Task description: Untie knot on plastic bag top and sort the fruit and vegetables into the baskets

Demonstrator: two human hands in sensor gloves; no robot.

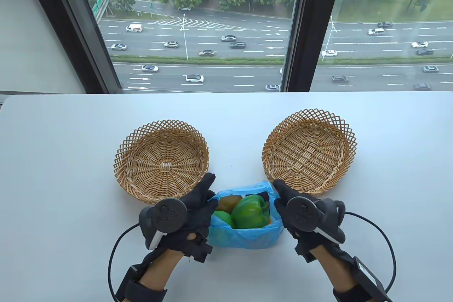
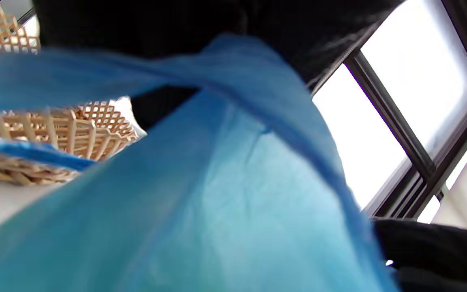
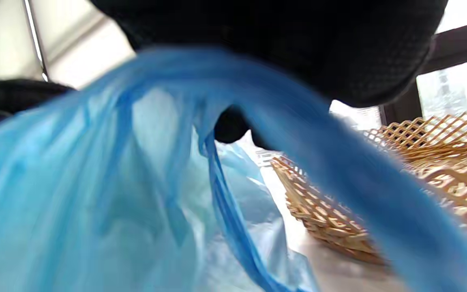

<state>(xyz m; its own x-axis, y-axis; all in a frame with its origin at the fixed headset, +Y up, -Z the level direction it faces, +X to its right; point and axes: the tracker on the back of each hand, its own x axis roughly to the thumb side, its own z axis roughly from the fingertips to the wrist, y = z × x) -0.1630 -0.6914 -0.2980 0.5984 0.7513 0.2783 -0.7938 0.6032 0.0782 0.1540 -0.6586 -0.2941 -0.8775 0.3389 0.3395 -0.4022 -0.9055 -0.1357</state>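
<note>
Counter (image 1: 63,160) carries everything, white and broad beneath the window; on it stand two wicker baskets well apart, the left basket (image 1: 161,160) and the right basket (image 1: 309,151), both holding nothing; between them and nearer the person sits the blue plastic bag (image 1: 244,236), its mouth open with no knot showing, so the untying step looks done and the sorting not yet begun; the left hand (image 1: 193,210) holds the bag's left rim and the right hand (image 1: 293,206) its right rim, and both wrist views show blue film drawn taut under black gloved fingers, so each grip seems clamped on the plastic and spreads the opening; inside lie a green bell pepper (image 1: 250,212), largest and uppermost, a smaller green item (image 1: 223,217) at its left, and a brownish-yellow piece (image 1: 226,203) behind, too hidden to name; a sliver of orange shows at the bag's right inner edge; the next move, as I judge it, calls for one hand to let go of the rim and reach in for the pepper while the other keeps the mouth wide, then a choice of which basket takes vegetables.
</note>
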